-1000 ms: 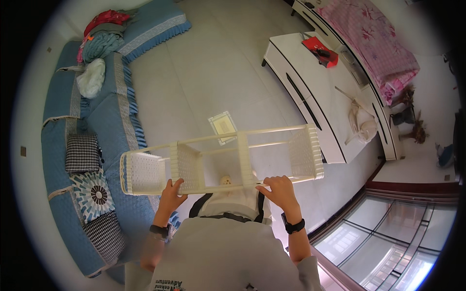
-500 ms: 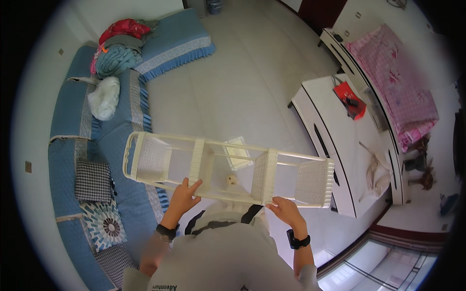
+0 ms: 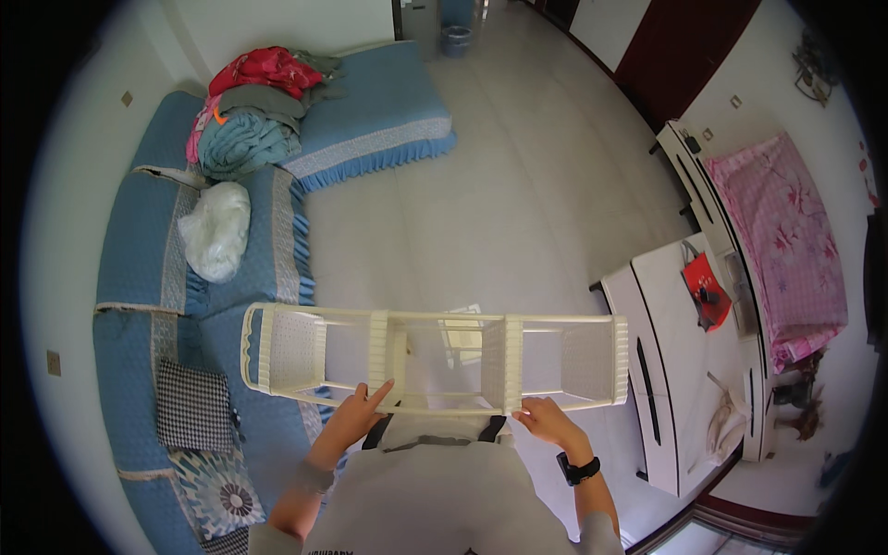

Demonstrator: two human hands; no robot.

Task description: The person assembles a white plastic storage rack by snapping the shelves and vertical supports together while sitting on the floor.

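Note:
A cream plastic shelf rack (image 3: pixel 502 365) with several woven-look tiers lies sideways in front of my body, its long side running left to right. My left hand (image 3: pixel 356 413) grips the near rail left of the middle, with its forefinger stretched along toward the right. At a tier edge right of the middle, my right hand (image 3: pixel 548 421) pinches the same near side between thumb and fingers. Through the rack's open frame, a pale framed panel (image 3: pixel 462 335) shows on the floor, partly hidden by the rails.
Along the left runs a blue sofa (image 3: pixel 222 240) with checked cushions (image 3: pixel 193 405), a white bundle (image 3: pixel 216 231) and heaped bedding (image 3: pixel 248 141). A white cabinet (image 3: pixel 615 310) stands right, close to the rack's end; a red bag (image 3: pixel 706 289) lies on it. Tiled floor (image 3: pixel 499 185) stretches ahead.
The rack has turned slightly, from its right end nearer me to nearly level across. My view has tilted up, so the room and rack sit lower in the picture. Both hands keep their hold.

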